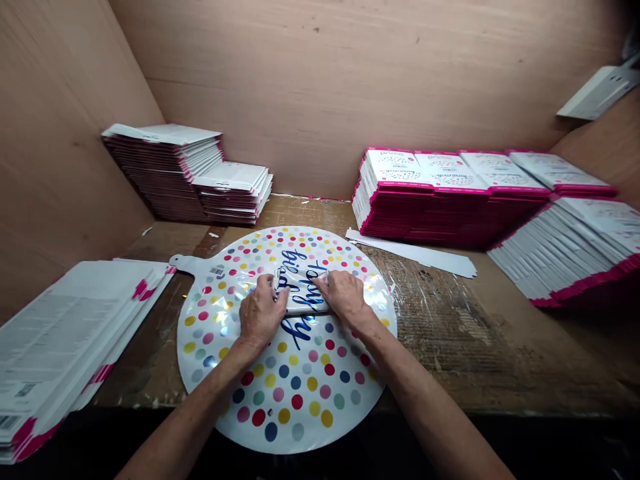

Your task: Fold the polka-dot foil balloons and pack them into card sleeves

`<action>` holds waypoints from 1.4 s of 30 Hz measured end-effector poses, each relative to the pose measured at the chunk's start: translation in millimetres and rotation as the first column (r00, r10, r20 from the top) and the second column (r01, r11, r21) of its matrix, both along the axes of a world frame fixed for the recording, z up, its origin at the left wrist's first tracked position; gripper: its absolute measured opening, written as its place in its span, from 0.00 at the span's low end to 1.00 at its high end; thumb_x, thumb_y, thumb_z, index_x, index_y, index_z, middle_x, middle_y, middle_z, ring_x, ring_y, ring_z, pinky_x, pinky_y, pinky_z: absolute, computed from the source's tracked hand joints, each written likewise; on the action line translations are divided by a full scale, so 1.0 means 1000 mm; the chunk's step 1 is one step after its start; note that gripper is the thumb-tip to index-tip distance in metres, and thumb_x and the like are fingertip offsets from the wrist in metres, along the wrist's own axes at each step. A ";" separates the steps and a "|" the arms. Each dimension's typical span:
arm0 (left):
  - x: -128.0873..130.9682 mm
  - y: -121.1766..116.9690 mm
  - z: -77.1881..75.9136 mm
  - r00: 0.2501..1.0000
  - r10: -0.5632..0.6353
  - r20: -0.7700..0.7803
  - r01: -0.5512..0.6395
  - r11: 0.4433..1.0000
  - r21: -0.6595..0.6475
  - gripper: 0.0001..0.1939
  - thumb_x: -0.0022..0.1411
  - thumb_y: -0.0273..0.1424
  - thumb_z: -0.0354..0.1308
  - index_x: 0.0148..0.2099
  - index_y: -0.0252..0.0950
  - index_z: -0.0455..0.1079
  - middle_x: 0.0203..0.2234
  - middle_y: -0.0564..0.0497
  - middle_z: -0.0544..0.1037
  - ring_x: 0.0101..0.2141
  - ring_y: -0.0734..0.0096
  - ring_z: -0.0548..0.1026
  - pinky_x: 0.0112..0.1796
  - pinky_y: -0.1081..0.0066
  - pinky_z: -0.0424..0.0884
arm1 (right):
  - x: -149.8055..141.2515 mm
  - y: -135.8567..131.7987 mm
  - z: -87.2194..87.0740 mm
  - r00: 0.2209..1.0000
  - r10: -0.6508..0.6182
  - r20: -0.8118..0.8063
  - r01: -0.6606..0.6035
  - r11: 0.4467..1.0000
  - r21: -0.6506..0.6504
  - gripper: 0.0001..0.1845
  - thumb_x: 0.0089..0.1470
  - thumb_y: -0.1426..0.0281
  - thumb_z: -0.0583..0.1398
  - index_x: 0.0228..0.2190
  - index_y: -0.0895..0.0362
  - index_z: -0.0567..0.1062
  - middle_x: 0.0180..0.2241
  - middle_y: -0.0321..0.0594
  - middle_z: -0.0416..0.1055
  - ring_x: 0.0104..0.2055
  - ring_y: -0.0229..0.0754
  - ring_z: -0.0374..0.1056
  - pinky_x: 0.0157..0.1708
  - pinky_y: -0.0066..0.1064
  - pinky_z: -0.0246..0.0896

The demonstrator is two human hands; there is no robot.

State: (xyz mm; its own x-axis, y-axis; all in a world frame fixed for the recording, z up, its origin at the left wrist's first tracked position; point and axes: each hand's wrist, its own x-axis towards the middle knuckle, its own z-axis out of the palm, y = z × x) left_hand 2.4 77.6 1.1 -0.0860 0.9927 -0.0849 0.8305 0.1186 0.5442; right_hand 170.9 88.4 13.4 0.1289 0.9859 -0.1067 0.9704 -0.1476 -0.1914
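Flanking polka-dot balloon (300, 363), carton stacks (425, 210), white strip (415, 254) near.

Blue "Happy birthday" (partly covered) on dotted foil balloon (303, 363), pink "prim…" on stacked packets (397, 167)

Left grip (263, 310): one human hand, bare, knuckles visible. Left forearm (203, 403): bare, slender at the wrist, broadening towards the elbow. Right grip (345, 297): one human hand, bare. Right forearm (427, 397): bare, likewise tapered to the wrist. Both forearms uncovered down to the lower edge of view. Nail detail: too small to tell.
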 end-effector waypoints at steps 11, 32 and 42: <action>-0.014 -0.010 -0.012 0.995 -0.078 0.060 0.061 0.969 0.240 0.22 0.63 0.36 0.56 0.57 0.33 0.64 0.40 0.44 0.79 0.41 0.59 0.77 0.43 0.64 0.71 | -0.025 0.032 0.030 0.892 0.450 0.036 -0.447 0.892 -0.069 0.13 0.56 0.62 0.64 0.41 0.57 0.75 0.44 0.47 0.72 0.44 0.46 0.68 0.38 0.31 0.57; -0.150 -0.059 0.027 0.931 0.243 -0.273 -0.129 0.918 0.375 0.20 0.65 0.39 0.50 0.52 0.31 0.69 0.47 0.37 0.77 0.47 0.53 0.76 0.47 0.59 0.71 | 0.002 -0.052 -0.019 0.827 0.365 -0.429 -0.338 0.931 0.141 0.20 0.59 0.52 0.53 0.24 0.53 0.63 0.23 0.35 0.67 0.25 0.39 0.61 0.25 0.29 0.51; -0.209 -0.051 0.037 0.665 0.101 -0.740 -0.068 0.995 0.075 0.18 0.63 0.26 0.43 0.36 0.31 0.75 0.35 0.35 0.80 0.36 0.50 0.78 0.37 0.60 0.71 | 0.028 -0.061 -0.030 0.767 0.257 -0.588 -0.224 0.966 0.129 0.24 0.57 0.47 0.52 0.23 0.53 0.63 0.22 0.35 0.68 0.25 0.41 0.63 0.25 0.30 0.57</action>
